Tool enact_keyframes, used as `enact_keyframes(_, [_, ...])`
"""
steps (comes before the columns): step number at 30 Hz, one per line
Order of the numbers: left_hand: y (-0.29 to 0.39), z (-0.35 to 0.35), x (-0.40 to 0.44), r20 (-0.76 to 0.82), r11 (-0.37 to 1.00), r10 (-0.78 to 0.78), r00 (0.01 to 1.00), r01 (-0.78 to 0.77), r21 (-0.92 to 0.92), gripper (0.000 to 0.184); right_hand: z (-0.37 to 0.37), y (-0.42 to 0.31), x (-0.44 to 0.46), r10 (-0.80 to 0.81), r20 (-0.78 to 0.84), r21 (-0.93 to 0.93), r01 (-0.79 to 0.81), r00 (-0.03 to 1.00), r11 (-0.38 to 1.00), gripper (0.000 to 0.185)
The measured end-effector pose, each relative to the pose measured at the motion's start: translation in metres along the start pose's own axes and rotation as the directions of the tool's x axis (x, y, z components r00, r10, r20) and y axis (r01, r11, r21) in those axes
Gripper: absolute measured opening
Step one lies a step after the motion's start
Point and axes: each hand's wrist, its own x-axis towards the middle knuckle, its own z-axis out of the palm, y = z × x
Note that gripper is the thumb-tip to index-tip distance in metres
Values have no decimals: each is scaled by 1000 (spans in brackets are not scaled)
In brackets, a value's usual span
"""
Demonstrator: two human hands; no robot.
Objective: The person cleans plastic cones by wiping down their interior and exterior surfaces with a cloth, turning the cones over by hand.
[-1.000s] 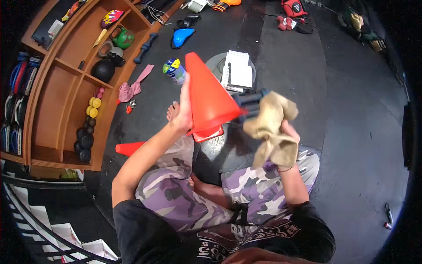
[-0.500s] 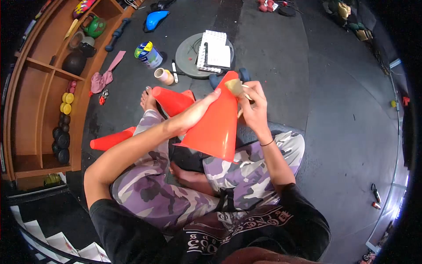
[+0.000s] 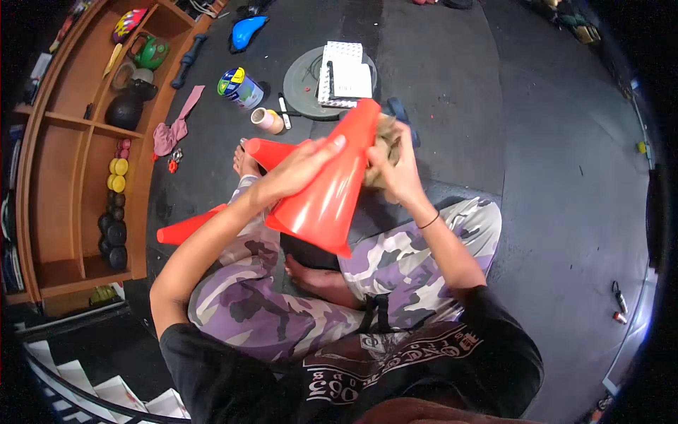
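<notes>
A glossy orange-red cone (image 3: 330, 201) is held tilted above my lap, its narrow end pointing away from me and to the right. My left hand (image 3: 305, 168) wraps round the cone's left side. On the opposite side, my right hand (image 3: 401, 168) grips a crumpled khaki cloth (image 3: 385, 134) and presses it to the cone near the narrow end. Part of the cloth is hidden by the fingers. Behind my left hand lies a second orange cone (image 3: 267, 151), partly covered. A third cone (image 3: 189, 226) rests on the floor by my left forearm.
Beyond my feet stand a paint can (image 3: 241, 89), a small cup-like roll (image 3: 262, 119), a marker (image 3: 284, 112) and a grey weight plate (image 3: 300, 92) carrying notebooks (image 3: 351, 79). Dark dumbbells (image 3: 397, 111) lie behind the cone. A wooden shelf (image 3: 70, 177) with weights runs along the left.
The held cone has tilted further, its base shifting left. My right hand has turned, and more of the cloth now shows spread along the cone's right side. The view has shifted slightly.
</notes>
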Motion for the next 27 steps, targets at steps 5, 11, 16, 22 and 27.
enact_keyframes(5, [20,31,-16,16,994,0,1000,-2,108,69,-21,23,-6,569,266,514,-614,778,599,51])
enact_keyframes(11, [14,0,-4,-341,882,382,859,-228,413,38,-33,9,14,416,120,459,-422,901,781,40])
enact_keyframes(16, [24,-32,-19,-401,690,686,607,-717,95,26,-62,-2,35,400,-92,715,-219,912,664,56])
enact_keyframes(22, [12,18,-27,-171,894,448,877,-440,88,22,-51,-19,26,508,-50,777,-286,860,561,63])
enact_keyframes(27, [-58,-13,-35,381,291,-148,913,408,-865,38,-11,0,-17,305,159,423,-344,939,838,61])
